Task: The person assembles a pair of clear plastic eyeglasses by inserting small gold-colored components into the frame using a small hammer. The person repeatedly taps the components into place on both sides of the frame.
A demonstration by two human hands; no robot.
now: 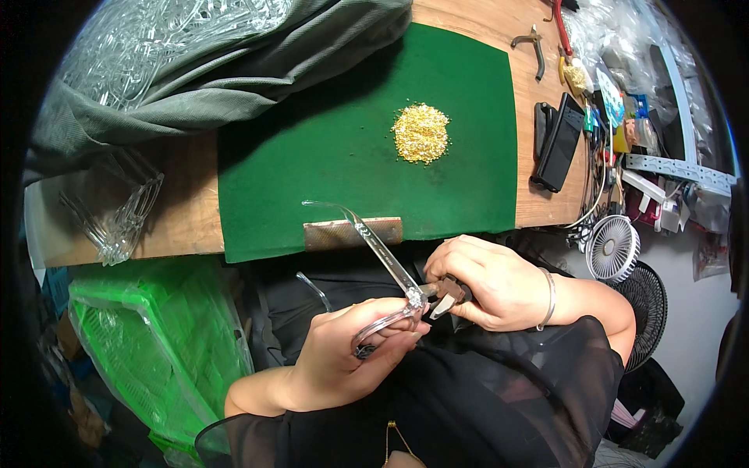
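My left hand (351, 351) is closed around the front of a clear plastic eyeglass frame (382, 251). One temple arm stretches up and away over the mat's near edge; the other temple tip pokes out left of the hand. My right hand (491, 285) grips a short tool (450, 292) with a brown body and pale metal tips. Those tips sit at the frame's hinge corner, but fingers hide most of the tool, so its exact kind is unclear. Beyond both hands, a pile of tiny gold-coloured metal pieces (421, 133) lies on the green mat (312, 171).
A grey cloth (312, 58) holding many clear frames (164, 47) covers the far left. More frames (125, 207) lie left of the mat. Pliers (530, 53) and a black phone (560, 144) are at right, above a white fan (612, 248). A green crate (156, 343) stands lower left.
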